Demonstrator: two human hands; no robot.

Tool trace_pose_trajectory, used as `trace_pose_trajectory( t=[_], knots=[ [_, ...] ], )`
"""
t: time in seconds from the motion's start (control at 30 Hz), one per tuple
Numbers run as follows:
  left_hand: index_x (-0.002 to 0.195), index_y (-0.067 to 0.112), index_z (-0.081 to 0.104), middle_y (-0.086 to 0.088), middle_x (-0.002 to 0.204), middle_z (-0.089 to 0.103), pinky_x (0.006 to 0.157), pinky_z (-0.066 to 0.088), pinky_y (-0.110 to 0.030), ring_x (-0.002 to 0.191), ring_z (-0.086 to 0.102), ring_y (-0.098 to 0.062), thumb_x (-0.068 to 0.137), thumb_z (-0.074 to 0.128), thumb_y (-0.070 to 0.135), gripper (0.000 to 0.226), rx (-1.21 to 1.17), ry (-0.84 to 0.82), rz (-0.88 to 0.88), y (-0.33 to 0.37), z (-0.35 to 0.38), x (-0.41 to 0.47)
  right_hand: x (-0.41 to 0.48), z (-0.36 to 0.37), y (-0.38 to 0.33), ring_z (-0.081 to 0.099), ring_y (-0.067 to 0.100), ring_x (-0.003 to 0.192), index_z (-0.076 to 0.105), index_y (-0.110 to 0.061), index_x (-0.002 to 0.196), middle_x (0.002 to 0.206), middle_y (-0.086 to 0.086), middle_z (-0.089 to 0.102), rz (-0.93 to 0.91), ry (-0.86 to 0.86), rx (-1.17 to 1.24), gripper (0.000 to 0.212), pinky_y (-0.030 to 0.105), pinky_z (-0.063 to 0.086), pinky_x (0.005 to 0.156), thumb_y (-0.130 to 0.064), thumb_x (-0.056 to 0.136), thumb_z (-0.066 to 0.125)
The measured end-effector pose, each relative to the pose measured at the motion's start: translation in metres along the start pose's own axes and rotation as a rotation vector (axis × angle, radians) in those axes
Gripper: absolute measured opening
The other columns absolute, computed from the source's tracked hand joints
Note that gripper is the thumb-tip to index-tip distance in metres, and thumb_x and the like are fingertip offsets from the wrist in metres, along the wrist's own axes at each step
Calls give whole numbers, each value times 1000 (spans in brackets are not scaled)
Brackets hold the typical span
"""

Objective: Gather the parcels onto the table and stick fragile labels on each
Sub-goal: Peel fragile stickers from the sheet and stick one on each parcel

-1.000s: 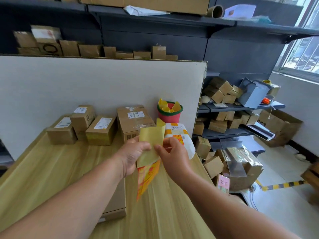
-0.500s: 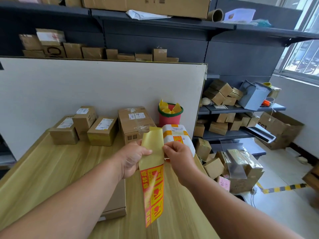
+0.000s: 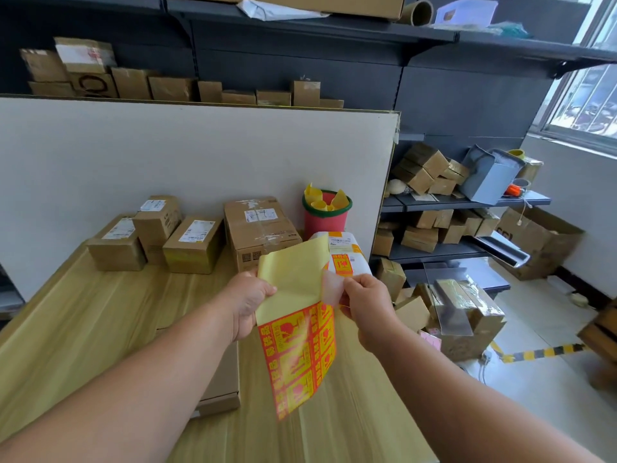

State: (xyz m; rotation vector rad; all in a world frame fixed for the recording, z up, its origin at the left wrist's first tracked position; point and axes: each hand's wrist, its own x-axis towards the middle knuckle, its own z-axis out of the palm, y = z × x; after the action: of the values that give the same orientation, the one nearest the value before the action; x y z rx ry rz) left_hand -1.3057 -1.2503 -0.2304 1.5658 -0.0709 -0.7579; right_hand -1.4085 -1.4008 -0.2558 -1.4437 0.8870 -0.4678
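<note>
My left hand [image 3: 248, 304] grips a sheet of red-and-yellow fragile labels [image 3: 300, 349] by its bare yellow backing, held over the wooden table [image 3: 100, 329]. My right hand [image 3: 365, 304] pinches one label [image 3: 332, 290] at the sheet's right edge, partly lifted off the backing. Several brown cardboard parcels [image 3: 195, 243] stand in a row along the white partition. A larger box [image 3: 258, 228] sits beside them. A white parcel [image 3: 344, 253] with a fragile label on it lies just beyond my hands. A flat box [image 3: 220, 385] lies under my left forearm.
A red bucket [image 3: 325, 218] with yellow backing scraps stands by the white partition [image 3: 167, 155]. Dark shelves [image 3: 450, 202] to the right hold more boxes. More cartons [image 3: 467, 312] are piled on the floor past the table's right edge.
The sheet has swung down and turned its printed side toward me. My right hand has shifted right and is peeling a label away from the sheet's edge.
</note>
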Motion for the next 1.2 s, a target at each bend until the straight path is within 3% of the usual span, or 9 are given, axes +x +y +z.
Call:
trace_pose_trajectory(
  t=[0.13, 0.3, 0.4, 0.5, 0.6, 0.77, 0.87, 0.97, 1.2],
  knots=[
    [114, 6, 47, -21, 93, 61, 77, 50, -44, 78, 61, -32, 93, 42, -11, 27, 10, 48, -73, -18, 3, 18, 15, -22, 15, 50, 22, 74, 60, -9, 83, 81, 10, 55, 33, 70, -26, 18, 37, 45, 70, -9, 94, 45],
    [99, 10, 49, -25, 114, 60, 94, 46, -59, 102, 62, -39, 91, 48, -4, 16, 86, 81, -200, -47, 13, 43, 28, -43, 36, 52, 24, 77, 62, -10, 86, 86, 10, 56, 83, 185, -125, 18, 42, 50, 74, -13, 93, 46],
    [86, 12, 46, -24, 108, 60, 92, 48, -57, 99, 63, -39, 93, 45, -4, 17, 112, 89, -264, -62, 21, 53, 30, -47, 48, 51, 23, 77, 63, -8, 92, 86, 10, 56, 117, 239, -179, 18, 44, 52, 78, -18, 93, 48],
    [96, 8, 48, -21, 99, 59, 89, 49, -51, 86, 63, -34, 94, 43, -5, 14, 161, 87, -292, -75, 26, 65, 32, -48, 58, 51, 23, 78, 62, -6, 93, 86, 9, 54, 132, 242, -211, 18, 45, 52, 80, -18, 95, 48],
    [112, 6, 48, -24, 108, 59, 87, 50, -52, 93, 64, -37, 93, 43, -5, 23, 206, 93, -304, -83, 25, 77, 36, -46, 66, 49, 24, 76, 61, -5, 93, 81, 4, 47, 146, 244, -218, 18, 46, 52, 81, -17, 96, 48],
    [118, 10, 49, -23, 107, 61, 75, 54, -45, 83, 64, -34, 94, 42, -4, 28, 227, 112, -316, -88, 17, 89, 44, -33, 78, 55, 24, 75, 61, -16, 86, 87, 12, 62, 153, 243, -223, 17, 37, 48, 69, -21, 95, 48],
    [115, 11, 50, -21, 110, 62, 87, 53, -50, 95, 64, -36, 94, 48, -1, 25, 227, 133, -327, -89, 10, 94, 46, -23, 80, 60, 25, 82, 60, -19, 88, 91, 9, 64, 130, 276, -214, 16, 39, 52, 75, -23, 95, 47],
    [129, 11, 47, -15, 120, 61, 93, 50, -51, 106, 61, -35, 88, 62, 8, 43, 198, 155, -325, -95, -1, 108, 46, -9, 81, 60, 24, 84, 59, -21, 84, 90, 7, 64, 134, 259, -198, 17, 42, 53, 79, -20, 96, 47],
    [106, 8, 56, -14, 104, 65, 75, 54, -37, 90, 64, -31, 92, 56, 7, 14, 240, 251, -270, -93, -31, 121, 45, 17, 69, 57, 22, 72, 56, -13, 93, 79, 3, 56, 101, 409, -89, 15, 40, 52, 72, -19, 98, 43]
  ],
)
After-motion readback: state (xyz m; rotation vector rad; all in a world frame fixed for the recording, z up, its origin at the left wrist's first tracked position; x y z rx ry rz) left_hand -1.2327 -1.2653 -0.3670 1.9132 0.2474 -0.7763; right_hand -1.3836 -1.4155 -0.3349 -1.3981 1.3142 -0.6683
